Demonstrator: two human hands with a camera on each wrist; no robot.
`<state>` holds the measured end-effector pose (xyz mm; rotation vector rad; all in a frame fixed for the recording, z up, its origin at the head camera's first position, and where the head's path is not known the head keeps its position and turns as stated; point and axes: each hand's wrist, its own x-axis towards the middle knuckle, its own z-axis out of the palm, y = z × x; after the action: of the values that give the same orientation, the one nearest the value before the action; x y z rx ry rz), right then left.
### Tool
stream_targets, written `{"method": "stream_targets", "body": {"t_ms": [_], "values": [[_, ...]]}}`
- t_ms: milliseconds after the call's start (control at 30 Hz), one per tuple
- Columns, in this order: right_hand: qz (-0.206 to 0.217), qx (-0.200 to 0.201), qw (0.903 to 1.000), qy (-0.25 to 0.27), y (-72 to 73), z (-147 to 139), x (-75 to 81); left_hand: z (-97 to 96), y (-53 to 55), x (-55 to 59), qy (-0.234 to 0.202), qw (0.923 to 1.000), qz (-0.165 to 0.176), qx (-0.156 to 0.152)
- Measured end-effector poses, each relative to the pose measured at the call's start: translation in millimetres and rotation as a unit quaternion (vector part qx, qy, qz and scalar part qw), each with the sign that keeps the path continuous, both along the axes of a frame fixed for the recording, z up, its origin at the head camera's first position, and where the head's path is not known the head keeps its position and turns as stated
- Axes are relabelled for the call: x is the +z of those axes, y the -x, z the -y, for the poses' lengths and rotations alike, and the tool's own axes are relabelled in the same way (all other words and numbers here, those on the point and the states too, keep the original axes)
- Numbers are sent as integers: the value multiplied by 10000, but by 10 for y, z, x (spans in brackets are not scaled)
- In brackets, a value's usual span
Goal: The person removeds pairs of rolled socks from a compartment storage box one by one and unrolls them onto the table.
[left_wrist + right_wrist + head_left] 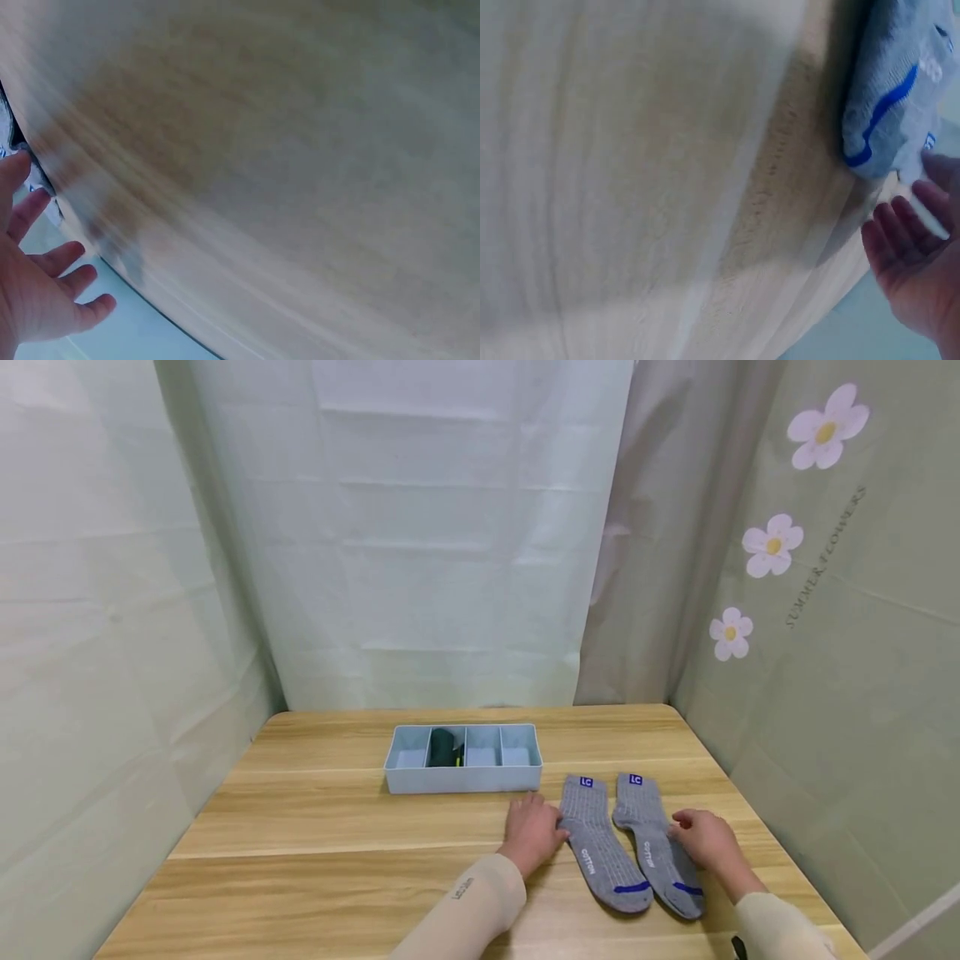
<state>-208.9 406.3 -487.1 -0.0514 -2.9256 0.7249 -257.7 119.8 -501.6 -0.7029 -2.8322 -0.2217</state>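
Two grey ribbed socks lie flat side by side on the wooden table, toes toward the near right. Both the left sock [596, 843] and the right sock [656, 847] carry blue "LC" labels, white "COTTON" lettering and a blue toe stripe. Beside the left sock's outer edge, my left hand [532, 831] rests with fingers spread and the thumb at the fabric. My right hand [707, 841] is at the outer edge of the right sock, its fingers loosely bent. Whether its fingertips touch the sock is unclear. The right wrist view shows the relaxed hand [919, 251] near a sock toe [877, 127].
A light blue box [465, 779] with several compartments stands behind the socks, toward the middle of the table [300, 827]. One compartment holds a dark green rolled item [441, 747]. Pale fabric hangs around the table's back and sides.
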Motion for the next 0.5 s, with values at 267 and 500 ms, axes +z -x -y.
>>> {"method": "stream_targets", "body": {"t_ms": [267,500], "values": [[23,1322,9898,-524,-40,165,-149,-82,-37,-42,98,9988,102,-466],[622,1485,9828,-901,-132,187,-256,-94,-46,-75,321,9972,513,-436]]}}
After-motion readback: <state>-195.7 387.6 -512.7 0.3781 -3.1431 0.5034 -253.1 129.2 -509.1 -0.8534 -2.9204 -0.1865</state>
